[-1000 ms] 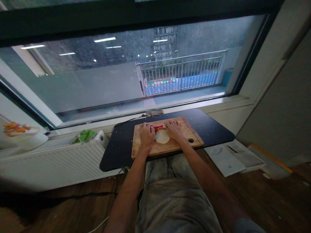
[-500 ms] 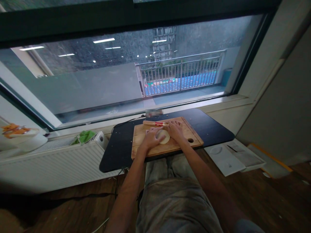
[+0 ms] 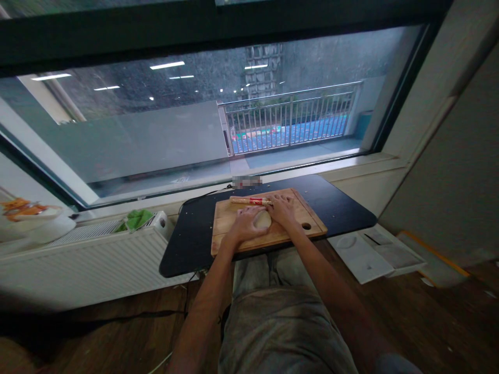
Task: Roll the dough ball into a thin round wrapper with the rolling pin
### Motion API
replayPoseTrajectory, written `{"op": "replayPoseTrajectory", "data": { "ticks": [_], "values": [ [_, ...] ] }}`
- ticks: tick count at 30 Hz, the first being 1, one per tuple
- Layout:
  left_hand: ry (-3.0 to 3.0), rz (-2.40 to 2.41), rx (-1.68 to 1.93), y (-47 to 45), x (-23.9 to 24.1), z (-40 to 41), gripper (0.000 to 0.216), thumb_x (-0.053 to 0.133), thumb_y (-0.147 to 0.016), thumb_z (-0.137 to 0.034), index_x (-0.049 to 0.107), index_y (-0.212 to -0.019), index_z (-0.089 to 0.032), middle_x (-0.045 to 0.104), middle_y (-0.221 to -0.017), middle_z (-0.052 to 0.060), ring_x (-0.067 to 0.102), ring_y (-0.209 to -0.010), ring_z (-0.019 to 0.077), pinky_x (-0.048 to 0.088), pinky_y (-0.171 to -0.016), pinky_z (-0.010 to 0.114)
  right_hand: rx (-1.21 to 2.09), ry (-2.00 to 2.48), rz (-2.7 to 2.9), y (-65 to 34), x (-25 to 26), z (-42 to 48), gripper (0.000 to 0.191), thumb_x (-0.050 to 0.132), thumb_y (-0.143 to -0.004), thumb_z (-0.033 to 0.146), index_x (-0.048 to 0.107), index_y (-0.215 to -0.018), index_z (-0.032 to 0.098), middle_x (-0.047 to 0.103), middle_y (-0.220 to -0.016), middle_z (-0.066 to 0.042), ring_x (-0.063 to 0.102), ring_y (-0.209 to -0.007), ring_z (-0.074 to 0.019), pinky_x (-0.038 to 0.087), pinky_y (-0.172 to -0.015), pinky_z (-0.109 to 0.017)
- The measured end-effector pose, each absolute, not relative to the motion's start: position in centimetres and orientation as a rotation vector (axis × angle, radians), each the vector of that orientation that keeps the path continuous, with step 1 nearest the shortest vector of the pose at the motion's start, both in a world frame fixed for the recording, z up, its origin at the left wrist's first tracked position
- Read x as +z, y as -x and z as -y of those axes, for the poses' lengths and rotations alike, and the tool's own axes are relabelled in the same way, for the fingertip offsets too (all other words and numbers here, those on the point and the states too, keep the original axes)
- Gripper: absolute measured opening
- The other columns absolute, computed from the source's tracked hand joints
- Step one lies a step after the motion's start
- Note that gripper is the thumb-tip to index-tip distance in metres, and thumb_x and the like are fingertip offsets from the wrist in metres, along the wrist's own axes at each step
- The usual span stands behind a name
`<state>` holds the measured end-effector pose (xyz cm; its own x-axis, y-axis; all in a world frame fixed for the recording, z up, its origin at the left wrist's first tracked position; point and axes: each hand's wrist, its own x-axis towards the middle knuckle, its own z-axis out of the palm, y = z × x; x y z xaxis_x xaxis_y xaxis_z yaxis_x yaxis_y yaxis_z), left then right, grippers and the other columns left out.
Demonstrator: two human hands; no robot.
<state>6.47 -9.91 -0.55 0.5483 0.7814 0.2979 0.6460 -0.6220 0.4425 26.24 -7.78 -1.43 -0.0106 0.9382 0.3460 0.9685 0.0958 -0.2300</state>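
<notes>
A pale round piece of dough (image 3: 262,220) is at the middle of the wooden cutting board (image 3: 224,228). My left hand (image 3: 246,223) grips it from the left, fingers along the far side and thumb at the near side. Behind the dough lies a thin wooden rolling pin (image 3: 239,200) with a red printed band, pointing left. My right hand (image 3: 281,210) is bent over the pin's right end, which its fingers hide. The two hands are close together, on either side of the dough.
The board lies on a black tabletop (image 3: 187,239) with rounded corners, below a wide window. A radiator (image 3: 117,259) with a green cloth (image 3: 136,219) on top stands at the left. White flat boxes (image 3: 362,257) lie low at the right. A cable runs behind the board.
My left hand has shifted slightly right and closed further around the dough. The dough now looks narrower and partly turned. The rolling pin and my right hand have barely moved.
</notes>
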Motion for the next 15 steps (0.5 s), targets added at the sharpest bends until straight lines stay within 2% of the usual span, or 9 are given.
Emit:
{"op": "replayPoseTrajectory", "data": {
  "ticks": [3,5,8,11,13,15],
  "values": [
    [-2.422,-0.944,0.758,-6.02,-0.12,10.01,0.068,0.078,-0.09,-0.03,0.067,-0.157,-0.026,0.067,-0.163,0.01,0.06,-0.151,0.0352,0.041,-0.133,0.053,-0.095,1.883,1.986,-26.13,-1.06,8.11,0.041,0.047,-0.113,0.035,0.07,-0.145,0.024,0.071,-0.15,-0.014,0.057,-0.14,-0.0347,0.036,-0.114,-0.05],
    [-2.372,-0.89,0.827,-5.91,-0.04,10.03,0.059,0.071,-0.096,-0.028,0.068,-0.155,-0.025,0.069,-0.161,0.01,0.062,-0.149,0.0321,0.043,-0.132,0.049,-0.097,1.887,1.985,-26.07,-0.77,8.35,0.041,0.047,-0.113,0.035,0.071,-0.144,0.023,0.072,-0.149,-0.015,0.057,-0.139,-0.0351,0.035,-0.113,-0.049],
    [-2.384,-1.085,0.876,-6.12,-0.29,10.03,0.053,0.075,-0.099,-0.039,0.07,-0.151,-0.027,0.069,-0.159,0.011,0.06,-0.15,0.0347,0.041,-0.132,0.057,-0.087,1.88,1.981,-26.06,-0.6,8.5,0.042,0.047,-0.114,0.039,0.071,-0.145,0.024,0.072,-0.148,-0.015,0.058,-0.137,-0.0352,0.035,-0.113,-0.049],
    [-2.468,-1.215,0.766,-6.42,-0.63,10.0,0.074,0.09,-0.088,-0.053,0.068,-0.154,-0.03,0.064,-0.163,0.013,0.054,-0.155,0.0406,0.036,-0.132,0.067,-0.081,1.856,1.984,-26.13,-0.79,8.36,0.041,0.048,-0.114,0.038,0.071,-0.146,0.024,0.072,-0.148,-0.014,0.058,-0.137,-0.0343,0.035,-0.113,-0.049],
    [-2.503,-1.167,0.716,-6.45,-0.68,9.97,0.08,0.093,-0.084,-0.055,0.067,-0.156,-0.03,0.063,-0.164,0.013,0.054,-0.155,0.0409,0.036,-0.132,0.066,-0.087,1.845,1.982,-26.19,-0.98,8.2,0.04,0.048,-0.114,0.036,0.071,-0.145,0.025,0.073,-0.147,-0.014,0.058,-0.137,-0.0341,0.035,-0.114,-0.049],
    [-2.481,-1.045,0.738,-6.29,-0.57,9.96,0.075,0.09,-0.087,-0.046,0.067,-0.156,-0.028,0.065,-0.163,0.012,0.058,-0.153,0.0378,0.038,-0.133,0.06,-0.096,1.852,1.981,-26.24,-1.11,8.08,0.04,0.047,-0.114,0.035,0.071,-0.144,0.024,0.073,-0.147,-0.015,0.059,-0.138,-0.0343,0.036,-0.114,-0.049]
  ]
}}
